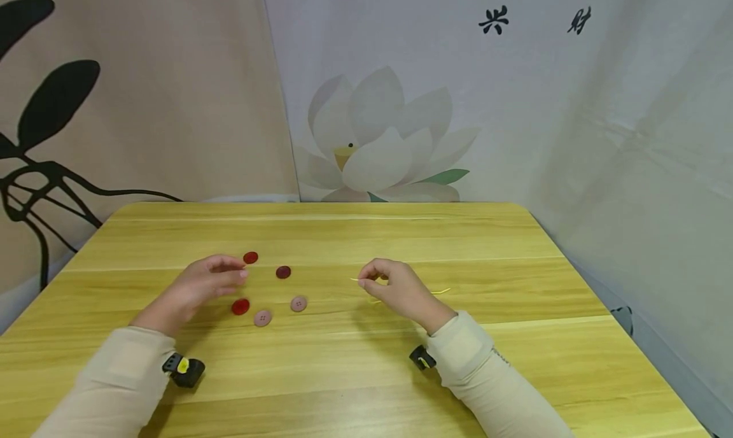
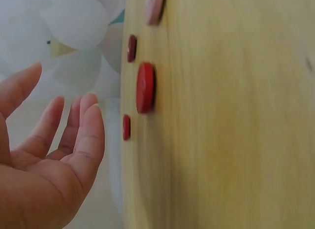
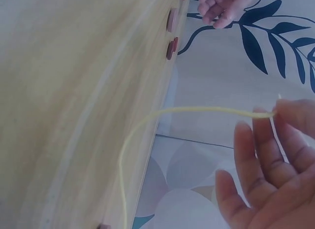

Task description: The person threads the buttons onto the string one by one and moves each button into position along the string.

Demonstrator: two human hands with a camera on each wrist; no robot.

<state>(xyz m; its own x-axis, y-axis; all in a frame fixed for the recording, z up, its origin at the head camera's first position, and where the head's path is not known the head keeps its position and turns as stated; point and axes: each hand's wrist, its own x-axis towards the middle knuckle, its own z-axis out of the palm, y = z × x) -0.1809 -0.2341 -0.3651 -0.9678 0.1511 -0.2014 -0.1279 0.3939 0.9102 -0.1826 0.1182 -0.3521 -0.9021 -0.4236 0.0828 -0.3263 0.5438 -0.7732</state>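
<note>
Several buttons lie on the wooden table: two red ones, a dark red one and two pink ones. My left hand hovers among them with relaxed fingers, holding nothing; in the left wrist view the palm is bare beside a red button. My right hand pinches the end of a thin yellow thread between thumb and fingertips. The thread trails onto the table to the right.
Printed fabric backdrops hang behind and to the right of the table: a lotus flower and dark leaves. The table's far edge meets the backdrop. Small black camera units sit at both wrists.
</note>
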